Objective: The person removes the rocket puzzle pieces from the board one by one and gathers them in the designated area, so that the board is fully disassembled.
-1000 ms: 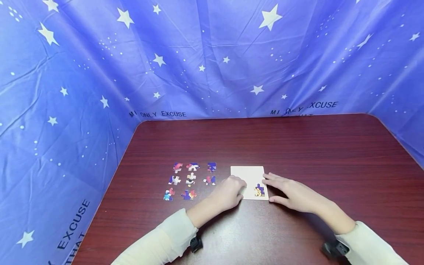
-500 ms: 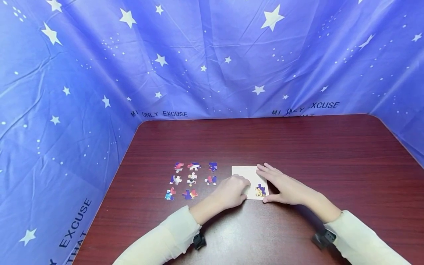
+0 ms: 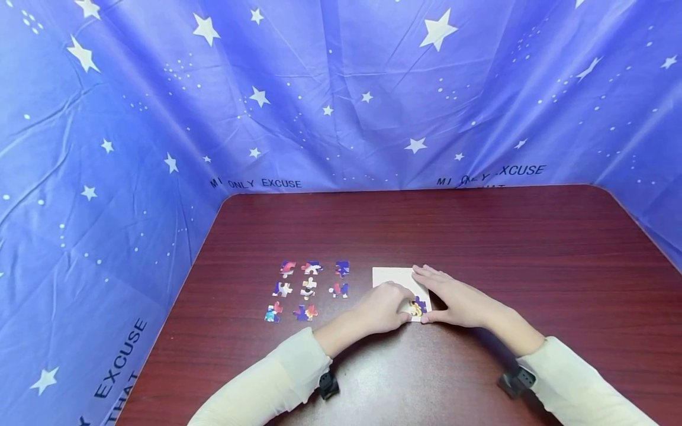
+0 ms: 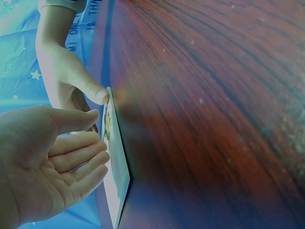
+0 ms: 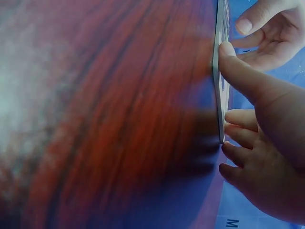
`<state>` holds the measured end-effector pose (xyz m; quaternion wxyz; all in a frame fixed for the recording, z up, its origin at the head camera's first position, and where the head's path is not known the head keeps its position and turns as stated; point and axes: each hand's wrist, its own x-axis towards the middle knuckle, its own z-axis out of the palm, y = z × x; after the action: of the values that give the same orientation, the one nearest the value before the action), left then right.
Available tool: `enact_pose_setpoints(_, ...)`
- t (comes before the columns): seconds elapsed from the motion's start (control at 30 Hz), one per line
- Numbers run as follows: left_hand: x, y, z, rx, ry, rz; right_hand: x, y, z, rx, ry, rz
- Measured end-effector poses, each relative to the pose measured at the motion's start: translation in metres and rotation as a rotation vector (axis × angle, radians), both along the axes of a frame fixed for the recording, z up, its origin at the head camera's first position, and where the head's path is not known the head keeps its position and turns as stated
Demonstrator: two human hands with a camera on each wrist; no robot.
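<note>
A small white square board (image 3: 389,276) lies on the table, one purple and yellow jigsaw piece (image 3: 418,307) at its near right corner. My left hand (image 3: 385,307) is over the board, fingers bent and reaching to the left side of that piece. In the left wrist view, the fingers of the left hand (image 4: 52,167) curve loosely towards the board (image 4: 116,181), with nothing seen between them and the thumb. My right hand (image 3: 460,300) spreads along the board's right side, thumb at the near corner. The right wrist view shows the right thumb (image 5: 238,67) on the board's edge.
Several loose jigsaw pieces (image 3: 308,288) lie in rows on the table left of the board. The dark red wooden table (image 3: 479,236) reaches back to a blue curtain (image 3: 341,118) with white stars. A black wrist camera (image 3: 328,384) hangs under the left sleeve.
My left hand has slid right across the board to the piece. My right hand has moved left, from beside the board onto its right edge. The loose pieces have stayed put.
</note>
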<state>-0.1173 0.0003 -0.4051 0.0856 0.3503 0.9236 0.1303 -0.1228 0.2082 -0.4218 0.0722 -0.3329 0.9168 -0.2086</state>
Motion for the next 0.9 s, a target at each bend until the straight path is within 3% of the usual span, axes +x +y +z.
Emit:
enact_pose_setpoints(0.63, 0.0002, 0.0036, -0.0005, -0.062, 0.033, -0.048, 0.0014, -0.0062, 0.0082, 0.055, 0.05, -0.01)
enact_pose_setpoints(0.9, 0.0026, 0.0035, 0.0002, 0.023, 0.0, 0.021, 0.0007, -0.0061, 0.004, 0.025, 0.05, -0.022)
